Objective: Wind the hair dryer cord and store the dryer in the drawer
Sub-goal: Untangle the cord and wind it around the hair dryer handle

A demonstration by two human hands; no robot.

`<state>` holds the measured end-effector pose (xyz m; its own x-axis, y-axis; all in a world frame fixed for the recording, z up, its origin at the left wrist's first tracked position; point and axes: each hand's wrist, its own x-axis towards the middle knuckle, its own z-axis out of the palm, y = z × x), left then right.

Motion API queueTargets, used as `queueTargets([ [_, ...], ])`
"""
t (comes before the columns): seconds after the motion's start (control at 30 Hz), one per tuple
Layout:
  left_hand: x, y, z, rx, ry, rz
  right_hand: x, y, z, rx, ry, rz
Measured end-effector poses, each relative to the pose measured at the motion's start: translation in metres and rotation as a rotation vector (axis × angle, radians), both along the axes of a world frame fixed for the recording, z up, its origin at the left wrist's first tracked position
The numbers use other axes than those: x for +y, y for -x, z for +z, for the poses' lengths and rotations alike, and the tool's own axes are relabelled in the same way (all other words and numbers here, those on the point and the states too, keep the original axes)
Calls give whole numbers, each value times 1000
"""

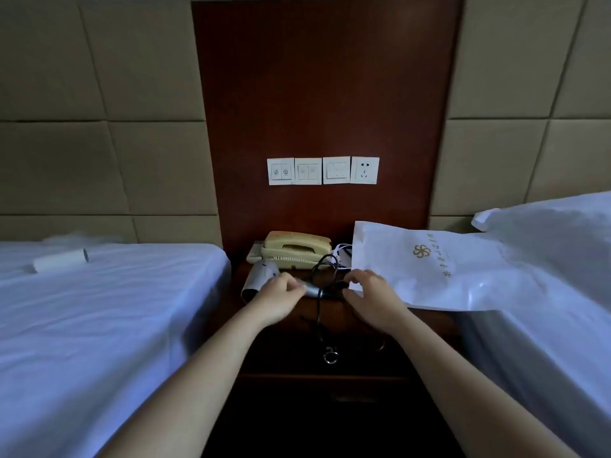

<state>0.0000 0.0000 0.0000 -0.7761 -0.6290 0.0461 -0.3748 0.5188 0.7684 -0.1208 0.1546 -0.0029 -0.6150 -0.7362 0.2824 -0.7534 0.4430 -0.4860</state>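
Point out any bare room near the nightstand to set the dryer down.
Widest free patch: the left bed's sheet, between the white roll and the nightstand. The nightstand top is crowded: telephone behind, paper bag overhanging from the right, hair dryer and cord across the front, with the left hand and right hand working there.

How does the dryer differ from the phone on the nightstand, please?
The dryer is silver-grey; the phone is cream. The dryer lies at the front of the nightstand, gripped by the left hand, while the phone sits untouched at the back. The dryer's black cord loops loose over the front, pinched by the right hand; the phone's handset rests on its cradle. Both are on the nightstand.
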Motion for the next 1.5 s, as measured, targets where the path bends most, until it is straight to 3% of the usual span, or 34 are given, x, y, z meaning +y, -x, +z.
queueTargets([
  [0.13,-17,33,-30,73,-323,109,-30,16,-25,-134,100,-52],
  [0.4,-41,102,-77,107,-630,264,-82,61,-73,-169,72,-141],
  [0.7,-78,129,-101,297,-816,351,-121,89,-78,-195,-143,-66],
  [0.87,-88,126,-105,382,-946,404,-142,78,-79,-184,-189,-22],
  [0.97,-91,120,-104,472,-1000,467,-148,70,-81,-224,-113,-1],
  [1.13,-93,100,-102,565,-895,535,-161,49,-84,-456,89,174],
  [1.3,-99,77,-109,549,-842,410,-162,30,-81,-756,256,341],
  [1.5,-101,54,-108,357,-594,294,-146,37,-86,-638,329,88],
])
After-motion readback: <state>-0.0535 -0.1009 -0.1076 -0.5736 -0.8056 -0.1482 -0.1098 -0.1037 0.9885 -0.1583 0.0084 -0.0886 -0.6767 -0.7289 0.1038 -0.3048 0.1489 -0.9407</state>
